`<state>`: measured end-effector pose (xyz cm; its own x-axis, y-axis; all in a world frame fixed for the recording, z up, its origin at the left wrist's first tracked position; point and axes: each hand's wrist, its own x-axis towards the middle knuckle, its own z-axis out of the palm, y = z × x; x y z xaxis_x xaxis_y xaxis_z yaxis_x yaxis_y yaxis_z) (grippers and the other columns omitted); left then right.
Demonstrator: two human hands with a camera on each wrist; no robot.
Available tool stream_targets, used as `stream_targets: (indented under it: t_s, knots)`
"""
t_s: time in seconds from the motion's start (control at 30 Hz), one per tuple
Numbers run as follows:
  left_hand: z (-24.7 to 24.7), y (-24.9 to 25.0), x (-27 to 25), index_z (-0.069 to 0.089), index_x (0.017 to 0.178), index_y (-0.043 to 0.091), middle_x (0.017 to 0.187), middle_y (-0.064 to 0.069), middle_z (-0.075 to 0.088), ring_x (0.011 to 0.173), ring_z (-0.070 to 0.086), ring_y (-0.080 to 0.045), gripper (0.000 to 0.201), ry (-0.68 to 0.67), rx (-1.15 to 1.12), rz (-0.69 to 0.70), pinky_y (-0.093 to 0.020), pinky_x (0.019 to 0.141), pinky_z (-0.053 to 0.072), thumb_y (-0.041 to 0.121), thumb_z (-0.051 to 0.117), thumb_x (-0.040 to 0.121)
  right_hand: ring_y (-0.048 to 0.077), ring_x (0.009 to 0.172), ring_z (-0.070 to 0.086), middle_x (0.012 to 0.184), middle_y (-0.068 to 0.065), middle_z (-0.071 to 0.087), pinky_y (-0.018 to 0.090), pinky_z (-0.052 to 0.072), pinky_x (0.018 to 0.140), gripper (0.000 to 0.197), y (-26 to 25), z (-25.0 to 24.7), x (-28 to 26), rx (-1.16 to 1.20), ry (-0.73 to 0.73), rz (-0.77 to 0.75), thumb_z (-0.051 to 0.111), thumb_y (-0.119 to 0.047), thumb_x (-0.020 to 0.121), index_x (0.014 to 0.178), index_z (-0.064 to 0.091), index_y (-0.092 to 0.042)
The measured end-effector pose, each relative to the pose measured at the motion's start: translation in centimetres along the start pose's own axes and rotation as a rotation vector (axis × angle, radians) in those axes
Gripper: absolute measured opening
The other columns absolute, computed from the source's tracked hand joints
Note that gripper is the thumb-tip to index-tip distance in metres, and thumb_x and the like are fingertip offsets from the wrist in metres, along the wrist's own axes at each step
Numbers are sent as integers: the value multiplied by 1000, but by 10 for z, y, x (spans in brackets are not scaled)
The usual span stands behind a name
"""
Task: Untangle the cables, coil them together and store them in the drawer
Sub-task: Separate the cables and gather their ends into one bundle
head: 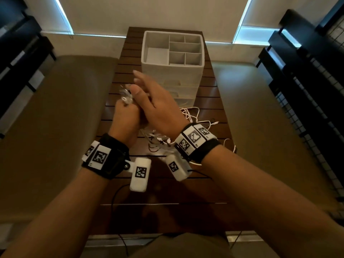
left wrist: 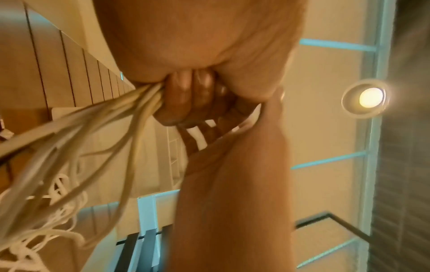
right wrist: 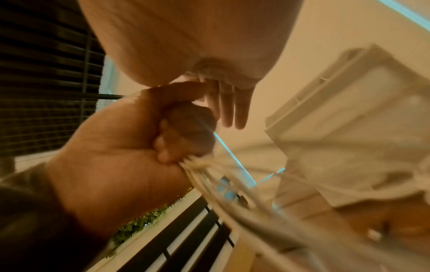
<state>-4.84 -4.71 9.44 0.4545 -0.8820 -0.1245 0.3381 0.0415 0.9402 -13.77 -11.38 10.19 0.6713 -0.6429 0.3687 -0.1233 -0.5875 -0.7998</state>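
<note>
Head view: both forearms are reaching forward over the slatted wooden table [head: 210,101], wrists close together. The left hand [head: 124,118] is making a fist around a bundle of white cables [head: 126,95], loops sticking out above the knuckles. The right hand [head: 158,107] is lying against the left fist, fingers straight and pressed together, thumb raised beside the loops. More cable slack is trailing on the table under and right of the wrists. The white drawer organizer [head: 173,71] is standing just beyond the hands.

Left wrist view: fingers [left wrist: 184,95] are curling tight on the cables [left wrist: 130,114], strands fanning down-left.

Right wrist view, blurred: the right hand's fingers [right wrist: 232,108] are pointing down, straight, together; the left hand [right wrist: 130,147] is gripping the cables [right wrist: 232,198] below them.
</note>
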Motion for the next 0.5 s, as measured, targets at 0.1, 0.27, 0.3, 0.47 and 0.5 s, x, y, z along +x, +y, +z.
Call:
stream_targets:
  t_s: [0.1,0.27,0.3,0.47,0.5]
  knots:
    - [-19,14,11,44,65,18,53,4,42,44,38,-9,34,-22,-82,4,-20,42,34,14,59,96,12,93,72,101,3,76,38,58,88,48,16,5,-21,17,-239,146,37,-56,107,123,65,-20]
    - [-50,36,11,20,65,24,51,6,16,42,12,-10,50,-205,-128,61,-23,37,15,18,51,103,19,68,66,72,4,68,38,53,69,62,48,-9,-32,-235,-506,212,39,-72,99,81,72,-23]
    - [-57,43,10,23,62,25,50,7,16,41,13,-9,50,-220,-144,54,-21,36,16,21,50,104,19,71,67,76,3,70,38,54,71,62,61,-16,-32,-290,-538,229,40,-76,96,84,73,-25]
    - [-90,58,7,28,55,26,51,7,14,41,11,-10,53,-85,-98,25,-23,37,11,29,51,103,18,81,66,79,0,67,37,52,75,58,113,-48,-41,-539,-588,329,49,-80,88,83,68,-26]
    - [-94,58,6,26,58,26,51,7,15,42,10,-10,52,-25,-71,13,-24,37,10,28,53,102,15,78,63,79,-3,66,33,47,71,50,116,-54,-40,-568,-598,346,53,-74,91,81,66,-27]
